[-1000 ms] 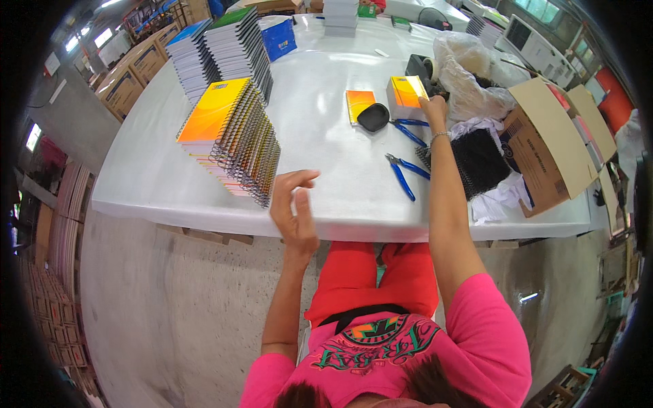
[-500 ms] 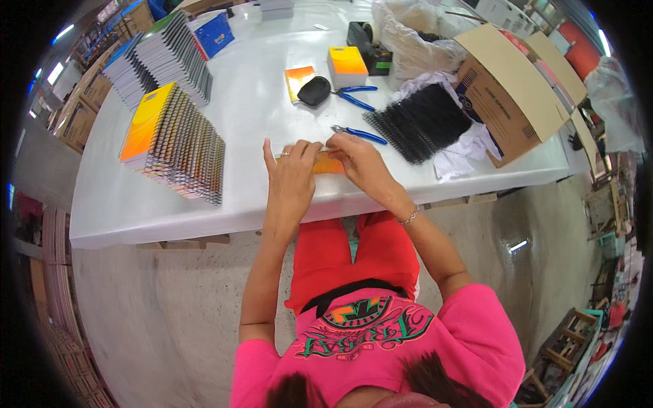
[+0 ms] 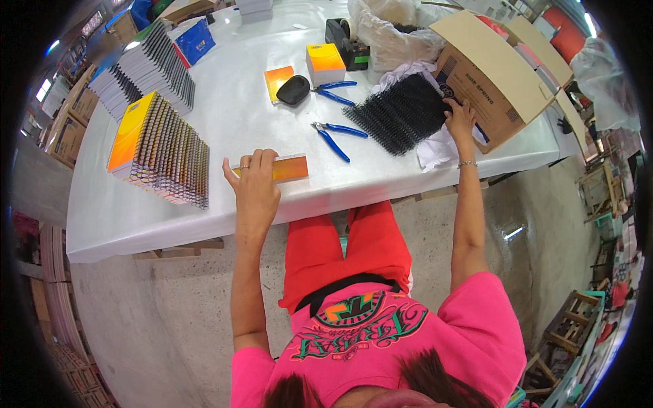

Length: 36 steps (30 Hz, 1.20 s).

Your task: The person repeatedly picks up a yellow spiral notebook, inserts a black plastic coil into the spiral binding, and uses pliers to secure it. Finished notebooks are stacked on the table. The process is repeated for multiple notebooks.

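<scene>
My left hand (image 3: 258,182) is closed around a small notebook with an orange cover (image 3: 292,168), held near the table's front edge with its white page edge facing up. Over at the right, my right hand (image 3: 461,121) has its fingers bent onto the right end of a pile of black plastic binding coils (image 3: 401,114); the fingertips partly disappear against the black. White cloth or wrapping (image 3: 435,151) lies beneath the coils. Between my hands rest blue-handled cutting pliers (image 3: 333,136), handles spread. A second blue-handled pair (image 3: 335,91) lies farther back.
Coil-bound orange notebooks (image 3: 170,146) stand stacked at left, with more bound books (image 3: 156,68) behind. A black oval case (image 3: 293,90), an orange block of notebooks (image 3: 325,64) and a tape dispenser (image 3: 350,46) sit farther back. An open cardboard box (image 3: 486,88) borders the coils.
My right hand has left the notebook and reached right to the black coils. My left hand keeps hold of the notebook. The nearer pliers now show fully.
</scene>
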Each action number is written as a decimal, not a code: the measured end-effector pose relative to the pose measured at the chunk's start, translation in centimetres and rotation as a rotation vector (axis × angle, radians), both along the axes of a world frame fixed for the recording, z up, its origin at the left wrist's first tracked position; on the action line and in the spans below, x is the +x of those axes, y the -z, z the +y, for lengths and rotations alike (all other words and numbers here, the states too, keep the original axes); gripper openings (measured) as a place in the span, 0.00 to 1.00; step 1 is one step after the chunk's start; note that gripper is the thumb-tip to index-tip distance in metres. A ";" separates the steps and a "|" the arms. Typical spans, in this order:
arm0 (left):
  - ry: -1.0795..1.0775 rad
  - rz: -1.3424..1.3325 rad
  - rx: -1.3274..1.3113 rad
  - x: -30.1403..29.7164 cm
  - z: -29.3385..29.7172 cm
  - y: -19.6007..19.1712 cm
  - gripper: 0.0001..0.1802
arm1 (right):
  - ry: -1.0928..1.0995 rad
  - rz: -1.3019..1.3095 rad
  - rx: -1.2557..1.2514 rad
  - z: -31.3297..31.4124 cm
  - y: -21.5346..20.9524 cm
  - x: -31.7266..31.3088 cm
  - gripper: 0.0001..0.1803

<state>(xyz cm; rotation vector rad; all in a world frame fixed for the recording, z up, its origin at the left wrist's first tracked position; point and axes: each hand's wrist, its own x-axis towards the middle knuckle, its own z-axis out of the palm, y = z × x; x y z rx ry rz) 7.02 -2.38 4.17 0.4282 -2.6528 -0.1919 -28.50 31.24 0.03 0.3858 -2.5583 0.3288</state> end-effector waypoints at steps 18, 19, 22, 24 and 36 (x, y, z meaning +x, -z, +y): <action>-0.132 0.241 0.032 -1.1 1.3 3.7 0.28 | -0.549 -0.182 -1.220 -1.4 -4.0 6.4 0.16; -0.124 0.285 0.044 -1.4 1.3 3.9 0.29 | -0.564 -0.185 -1.296 -2.0 -4.8 7.2 0.16; -0.171 0.246 -0.007 -2.3 2.3 3.0 0.28 | -0.654 -0.223 -1.509 -3.0 -6.6 8.4 0.16; -0.171 0.280 0.042 -3.0 2.3 3.7 0.30 | -0.741 -0.254 -1.573 -4.0 -7.7 9.4 0.15; -0.133 0.396 -0.065 -2.8 1.7 4.4 0.28 | -1.114 -0.561 -1.111 -14.3 -7.8 17.7 0.16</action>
